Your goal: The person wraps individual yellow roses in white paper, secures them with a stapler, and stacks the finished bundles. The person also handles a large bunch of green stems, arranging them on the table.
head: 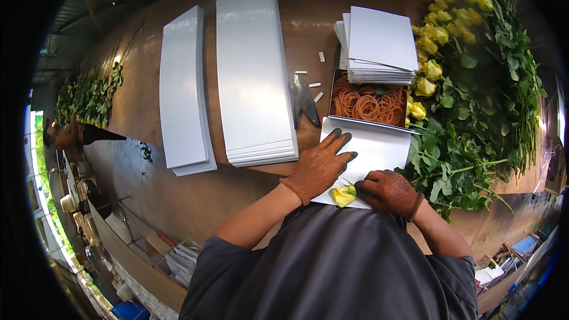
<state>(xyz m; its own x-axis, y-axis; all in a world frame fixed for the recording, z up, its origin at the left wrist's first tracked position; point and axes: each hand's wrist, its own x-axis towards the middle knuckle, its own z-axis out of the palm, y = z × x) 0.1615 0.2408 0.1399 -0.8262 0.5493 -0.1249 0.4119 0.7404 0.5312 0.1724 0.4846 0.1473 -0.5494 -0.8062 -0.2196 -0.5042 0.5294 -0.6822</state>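
Note:
My left hand point(318, 170), in an orange-brown glove with dark fingertips, lies on a white card sheet point(382, 146) with its fingers spread. A single yellow rose head point(344, 195) rests near the sheet's close edge, between my hands. My right hand point(391, 193), gloved alike, has curled fingers right beside the rose. Its grip and any stem are hidden. Just beyond the sheet stands a box of orange rubber bands point(369, 103). A stack of smaller white cards point(382, 38) sits at the back of that box.
Two stacks of long white card, a thick one point(253, 80) and a thinner one point(181, 93), lie to the left. Black-handled scissors point(304, 102) lie by small white pieces point(314, 85). Yellow roses with leafy stems point(471, 98) are heaped right. More stems point(93, 93) and a person's arm point(66, 133) appear far left.

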